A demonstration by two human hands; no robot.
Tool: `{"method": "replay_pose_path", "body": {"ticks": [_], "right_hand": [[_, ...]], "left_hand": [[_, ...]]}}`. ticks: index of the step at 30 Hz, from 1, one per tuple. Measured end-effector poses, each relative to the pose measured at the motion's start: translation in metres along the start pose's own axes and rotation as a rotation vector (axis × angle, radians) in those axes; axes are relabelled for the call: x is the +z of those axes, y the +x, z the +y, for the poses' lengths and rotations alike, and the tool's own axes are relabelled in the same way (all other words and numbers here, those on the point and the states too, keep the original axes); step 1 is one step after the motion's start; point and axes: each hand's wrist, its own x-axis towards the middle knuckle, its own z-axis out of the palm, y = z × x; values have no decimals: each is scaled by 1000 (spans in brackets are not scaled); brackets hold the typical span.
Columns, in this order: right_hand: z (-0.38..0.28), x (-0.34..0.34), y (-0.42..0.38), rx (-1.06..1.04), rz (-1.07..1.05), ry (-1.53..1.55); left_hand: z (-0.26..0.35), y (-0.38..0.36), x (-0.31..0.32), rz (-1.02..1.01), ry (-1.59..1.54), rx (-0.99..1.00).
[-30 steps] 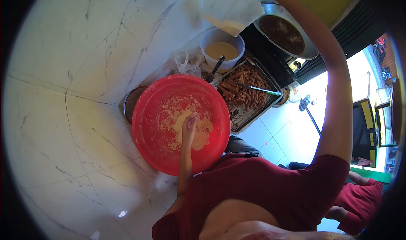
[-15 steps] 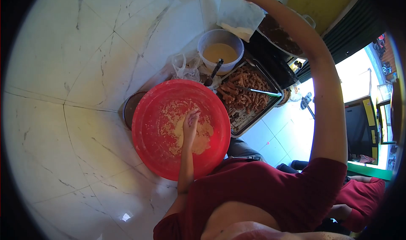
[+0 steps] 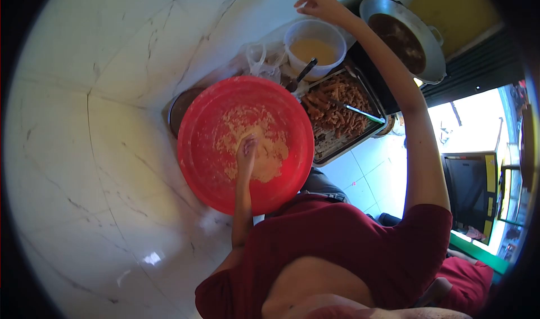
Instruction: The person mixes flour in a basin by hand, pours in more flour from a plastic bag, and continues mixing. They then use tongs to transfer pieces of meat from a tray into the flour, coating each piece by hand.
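Note:
My left hand (image 3: 246, 146) is inside a wide red plastic basin (image 3: 194, 142), low over a heap of pale flour (image 3: 271, 163) with crumbly bits scattered round it. Its fingers look curled together, and whatever may be in them is hidden. My right arm reaches far up and across. At its end my right hand (image 3: 316, 5) hangs in the air above a whitish plastic tub (image 3: 340, 50) of yellowish batter (image 3: 313, 50). Its fingers are loosely bent and a little apart, with nothing seen in them.
A tray (image 3: 373, 133) of browned fried strips (image 3: 340, 108) holds tongs (image 3: 363, 114). A dark-handled utensil (image 3: 304, 74) and a clear plastic bag (image 3: 264, 63) lie by the tub. A pan of dark oil (image 3: 396, 41) stands top right. Another person's red sleeve (image 3: 464, 282) shows lower right.
A white sheet near my right hand has gone from view, and the pan shows more fully. My right hand appears lower in the view. My left hand stays in the basin; the view has shifted.

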Motion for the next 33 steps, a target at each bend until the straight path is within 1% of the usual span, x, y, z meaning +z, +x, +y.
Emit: {"method": "replay_pose_path", "body": {"ticks": [1,3,5,7,9,12,15,17,18,21,24,27,30,33], "right_hand": [[-24,14,-14,-15,-54,109],[-68,48,-54,29,-216,284],[-84,97,-91,7,-341,396],[-95,149,-127,89,-444,612],[-98,200,-152,158,-543,645],[-108,247,-165,269,-771,500],[-94,317,-178,108,-739,335],[-102,348,-184,168,-731,171],[-109,357,-183,197,-723,87],[-141,352,-185,199,-680,-66],[-145,368,-191,164,-577,-121],[-147,371,-200,-97,-540,-96],[-136,374,-191,-132,-555,-65],[-125,369,-168,79,-839,160]], "left_hand": [[-1,-4,-7,48,46,36],[-3,-15,-23,145,141,102],[12,-36,-34,250,226,159],[30,-63,-46,355,351,219],[43,-86,-59,455,516,278],[51,-117,-70,555,609,286],[44,-137,-78,574,637,200],[40,-145,-78,602,627,198],[38,-147,-77,615,620,198],[23,-149,-80,632,625,224],[14,-147,-78,614,735,292],[9,-146,-75,623,931,343],[1,-142,-78,643,890,319],[4,-143,-77,651,902,334]]}}
